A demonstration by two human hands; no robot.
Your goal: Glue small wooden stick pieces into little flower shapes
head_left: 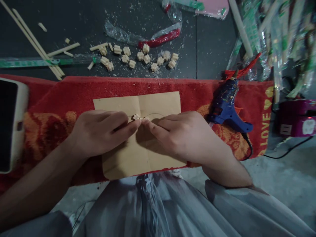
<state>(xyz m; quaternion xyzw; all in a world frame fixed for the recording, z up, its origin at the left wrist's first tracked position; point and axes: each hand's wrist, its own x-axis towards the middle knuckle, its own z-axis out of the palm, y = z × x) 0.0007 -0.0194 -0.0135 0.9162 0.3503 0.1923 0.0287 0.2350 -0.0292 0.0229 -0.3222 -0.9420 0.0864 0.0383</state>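
Above a tan sheet of cardboard (163, 103), my two hands meet fingertip to fingertip. My left hand (106, 130) pinches a small pale cluster of short stick pieces (136, 117). A similar small cluster (146, 118) sits at the fingertips of my right hand (179, 131), which is also closed. A thin dark wire or thread (155, 114) arcs out from behind the fingers on the right, and a bit of it shows on the left. My fingers hide most of both small pieces, so whether they are joined cannot be seen.
A red towel (74, 87) lies under the cardboard. Several stick clusters (146, 59) lie beyond it, with long thin sticks (32, 38) at the left. A blue glue gun (227, 108) rests on the right, its cord trailing. A phone (11, 125) is at the left edge, a purple box (297, 118) far right.
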